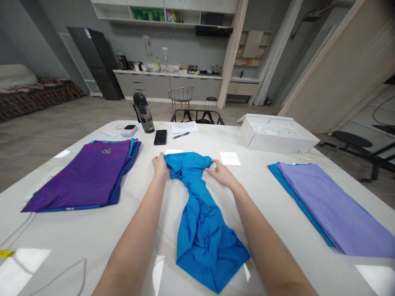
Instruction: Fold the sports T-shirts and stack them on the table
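A bright blue T-shirt (202,234) lies bunched and twisted on the white table (64,232), its wide lower end towards me. My left hand (159,166) grips the far left of the shirt's top edge. My right hand (221,173) pinches the far right of that edge, with the cloth gathered between the two hands. The shirt's collar and sleeves are hidden in the folds.
A folded purple garment (84,174) lies to the left and a folded lilac garment (330,207) to the right. At the far edge are a white open box (277,135), a black phone (160,137), a water bottle (144,113), papers with a pen (184,127) and a small lilac device (128,130).
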Demonstrator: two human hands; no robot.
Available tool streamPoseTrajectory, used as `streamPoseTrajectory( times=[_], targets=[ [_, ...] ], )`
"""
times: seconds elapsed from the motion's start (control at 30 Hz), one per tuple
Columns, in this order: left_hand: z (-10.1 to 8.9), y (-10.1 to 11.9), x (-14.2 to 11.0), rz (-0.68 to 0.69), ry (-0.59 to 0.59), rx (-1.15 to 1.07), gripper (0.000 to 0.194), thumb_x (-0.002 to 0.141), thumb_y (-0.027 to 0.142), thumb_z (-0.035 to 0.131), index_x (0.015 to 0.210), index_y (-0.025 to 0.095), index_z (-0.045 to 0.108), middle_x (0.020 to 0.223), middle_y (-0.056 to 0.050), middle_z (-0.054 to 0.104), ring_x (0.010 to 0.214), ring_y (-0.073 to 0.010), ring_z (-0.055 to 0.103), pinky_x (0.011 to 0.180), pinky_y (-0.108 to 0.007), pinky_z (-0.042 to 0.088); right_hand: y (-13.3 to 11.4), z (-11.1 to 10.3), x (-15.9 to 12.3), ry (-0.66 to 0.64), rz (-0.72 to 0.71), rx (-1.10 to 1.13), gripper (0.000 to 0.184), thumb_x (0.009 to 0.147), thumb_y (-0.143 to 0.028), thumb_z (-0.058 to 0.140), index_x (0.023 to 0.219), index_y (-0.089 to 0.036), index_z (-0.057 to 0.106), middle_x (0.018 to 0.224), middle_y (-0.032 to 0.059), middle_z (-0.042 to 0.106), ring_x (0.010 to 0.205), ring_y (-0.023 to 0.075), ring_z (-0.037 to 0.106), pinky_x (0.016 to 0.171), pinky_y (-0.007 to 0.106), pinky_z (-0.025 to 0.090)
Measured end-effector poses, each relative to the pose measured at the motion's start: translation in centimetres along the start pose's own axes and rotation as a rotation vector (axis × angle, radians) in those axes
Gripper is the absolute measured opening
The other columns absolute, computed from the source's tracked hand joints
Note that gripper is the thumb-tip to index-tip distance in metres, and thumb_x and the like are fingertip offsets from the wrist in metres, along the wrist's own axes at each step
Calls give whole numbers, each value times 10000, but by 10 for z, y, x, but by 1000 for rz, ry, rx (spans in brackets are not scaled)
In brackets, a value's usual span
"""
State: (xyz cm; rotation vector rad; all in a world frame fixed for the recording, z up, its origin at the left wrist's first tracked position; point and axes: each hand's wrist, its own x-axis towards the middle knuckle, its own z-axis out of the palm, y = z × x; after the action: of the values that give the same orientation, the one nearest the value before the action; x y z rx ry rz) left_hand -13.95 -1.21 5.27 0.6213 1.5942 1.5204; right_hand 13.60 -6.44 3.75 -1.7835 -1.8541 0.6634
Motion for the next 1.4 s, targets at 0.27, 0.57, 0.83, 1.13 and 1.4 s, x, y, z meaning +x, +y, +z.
streamPoseTrajectory(
  times=[0.27, 0.57, 0.83, 1.13, 1.4],
  targets=[
    [3, -21, -16, 494, -449, 1071, 364, 699, 375, 791, 995, 204, 667, 1098, -151, 678, 1085, -348, 619, 960, -454, 462, 1, 23, 2, 102, -124, -149, 115, 877, -293, 676, 958, -215, 701, 1094, 88, 583, 982, 219, 594, 876, 316, 443],
    [-20, 1, 36, 233, 160, 88, 172, 901, 264, 508, 1040, 180, 564, 859, -10, 589, 814, -160, 604, 809, -325, 518, 38, -40, 10, 154, -16, -37, 71, 814, -270, 605, 815, -211, 644, 826, 24, 674, 760, 188, 598, 717, 285, 429],
    [-17, -16, 14, 726, -134, 610, 406, 841, 89, 489, 1218, 195, 595, 1318, -142, 553, 1297, -265, 527, 1146, -413, 375, 43, -49, 7, 236, 140, -146, 242, 793, -130, 585, 990, -208, 701, 910, 64, 700, 787, 201, 619, 690, 284, 418],
    [-3, -45, 3, 553, -632, 1128, 784, 857, 529, 645, 1515, 186, 390, 1650, -197, 266, 1548, -341, 182, 1233, -571, 80, -38, 22, -7, -64, -247, 232, 280, 887, -337, 633, 1141, -223, 670, 907, 26, 717, 805, 187, 659, 762, 293, 492],
    [-6, -39, 2, 516, -625, 1326, 883, 855, 646, 552, 1593, 240, 289, 1690, -104, 151, 1566, -327, 94, 1229, -611, 21, -99, 65, 20, 23, -47, -367, 345, 936, -480, 628, 1107, -185, 683, 1121, 152, 715, 1030, 297, 676, 849, 369, 484]
  ],
)
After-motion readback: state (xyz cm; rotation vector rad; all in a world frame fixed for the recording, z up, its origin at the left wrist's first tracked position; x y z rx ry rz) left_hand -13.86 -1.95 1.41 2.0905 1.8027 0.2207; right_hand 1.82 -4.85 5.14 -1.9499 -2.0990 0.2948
